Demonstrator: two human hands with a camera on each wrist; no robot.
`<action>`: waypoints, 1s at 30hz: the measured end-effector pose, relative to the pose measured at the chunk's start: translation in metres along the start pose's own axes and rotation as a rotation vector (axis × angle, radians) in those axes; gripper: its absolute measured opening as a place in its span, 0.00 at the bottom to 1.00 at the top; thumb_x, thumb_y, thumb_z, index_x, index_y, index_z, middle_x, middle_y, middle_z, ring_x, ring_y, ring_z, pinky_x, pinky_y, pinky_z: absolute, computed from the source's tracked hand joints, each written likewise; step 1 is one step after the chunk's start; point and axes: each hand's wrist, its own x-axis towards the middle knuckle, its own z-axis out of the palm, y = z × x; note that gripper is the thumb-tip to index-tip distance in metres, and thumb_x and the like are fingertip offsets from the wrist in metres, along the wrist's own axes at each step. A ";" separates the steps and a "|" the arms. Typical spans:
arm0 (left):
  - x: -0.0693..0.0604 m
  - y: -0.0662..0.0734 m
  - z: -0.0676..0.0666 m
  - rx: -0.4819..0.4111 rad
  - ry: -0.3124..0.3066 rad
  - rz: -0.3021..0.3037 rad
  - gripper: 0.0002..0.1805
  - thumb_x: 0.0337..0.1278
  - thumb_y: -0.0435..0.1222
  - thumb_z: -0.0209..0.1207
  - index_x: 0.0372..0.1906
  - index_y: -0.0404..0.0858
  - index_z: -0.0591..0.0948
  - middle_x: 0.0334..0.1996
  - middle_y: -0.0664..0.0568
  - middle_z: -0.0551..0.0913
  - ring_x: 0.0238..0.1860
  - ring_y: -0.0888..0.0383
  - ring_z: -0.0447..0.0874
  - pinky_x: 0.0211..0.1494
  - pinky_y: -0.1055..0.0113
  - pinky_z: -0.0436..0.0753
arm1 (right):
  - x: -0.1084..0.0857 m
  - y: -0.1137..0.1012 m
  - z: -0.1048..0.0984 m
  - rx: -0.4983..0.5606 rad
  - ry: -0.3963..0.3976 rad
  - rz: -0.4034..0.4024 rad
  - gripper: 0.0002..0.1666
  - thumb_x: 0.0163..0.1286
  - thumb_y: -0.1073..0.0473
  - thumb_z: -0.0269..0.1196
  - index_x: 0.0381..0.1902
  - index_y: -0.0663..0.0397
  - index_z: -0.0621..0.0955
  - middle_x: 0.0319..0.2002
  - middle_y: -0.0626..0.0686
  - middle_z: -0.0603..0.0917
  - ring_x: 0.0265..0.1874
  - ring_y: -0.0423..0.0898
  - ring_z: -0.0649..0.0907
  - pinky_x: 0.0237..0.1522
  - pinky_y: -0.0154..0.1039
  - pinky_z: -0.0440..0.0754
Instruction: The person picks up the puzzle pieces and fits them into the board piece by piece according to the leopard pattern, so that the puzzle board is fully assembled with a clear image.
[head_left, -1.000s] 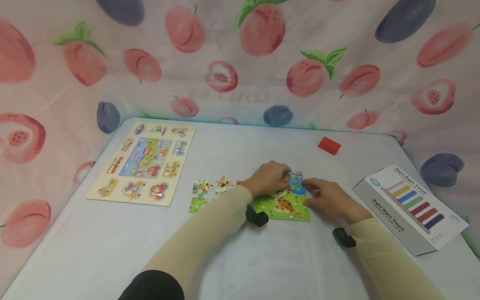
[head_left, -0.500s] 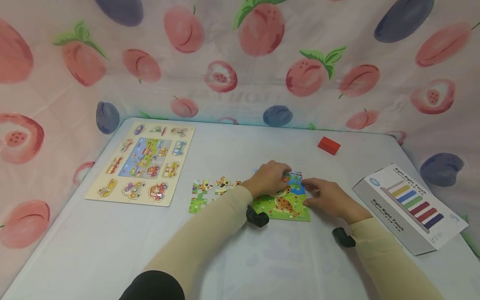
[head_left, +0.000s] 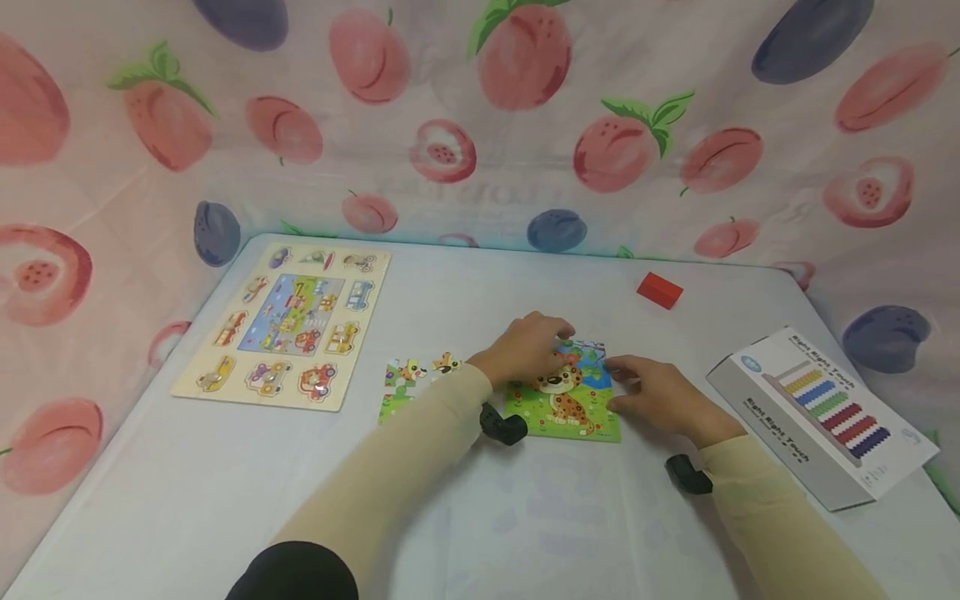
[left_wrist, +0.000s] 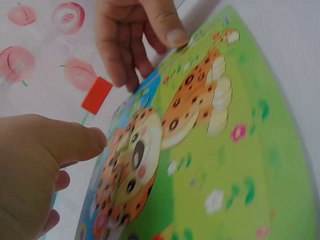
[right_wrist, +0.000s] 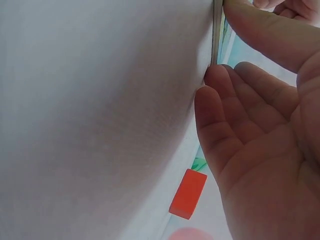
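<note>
A jigsaw puzzle (head_left: pixel 534 417) with a leopard cub on green grass lies flat on the table, its picture largely visible. My left hand (head_left: pixel 521 350) hovers at its upper left, covering that corner; in the left wrist view the thumb reaches toward the cub's face and the fingers hold nothing. My right hand (head_left: pixel 663 400) touches the puzzle's right edge with thumb and fingertips, as the right wrist view also shows at the board's thin side (right_wrist: pixel 216 40). Left of the puzzle lie several loose jigsaw pieces (head_left: pixel 408 372) with animal pictures, partly hidden by my left forearm.
A wooden vehicle puzzle board (head_left: pixel 341 333) lies at the left. A red block (head_left: pixel 660 291) sits toward the back right. At the right stands a white box (head_left: pixel 817 417) picturing coloured strips. Fruit-print cloth (head_left: pixel 517 158) hangs behind the table.
My left hand has shifted slightly left and up, uncovering more of the cub's face and hiding more loose pieces. The right hand stays at the puzzle's edge.
</note>
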 end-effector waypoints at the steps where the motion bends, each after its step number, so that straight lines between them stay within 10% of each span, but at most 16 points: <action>1: -0.002 -0.001 -0.003 0.004 -0.005 -0.003 0.24 0.68 0.43 0.61 0.66 0.43 0.77 0.59 0.54 0.80 0.63 0.54 0.72 0.65 0.58 0.71 | 0.000 0.000 0.000 0.002 -0.002 0.006 0.39 0.64 0.57 0.71 0.70 0.59 0.71 0.62 0.63 0.77 0.59 0.63 0.77 0.59 0.59 0.75; 30: -0.074 -0.062 -0.050 -0.099 0.061 -0.156 0.25 0.65 0.38 0.64 0.65 0.39 0.77 0.60 0.51 0.80 0.65 0.52 0.71 0.67 0.57 0.71 | -0.001 -0.005 0.000 -0.009 -0.002 0.035 0.39 0.64 0.57 0.71 0.70 0.59 0.71 0.63 0.64 0.76 0.59 0.64 0.76 0.58 0.60 0.75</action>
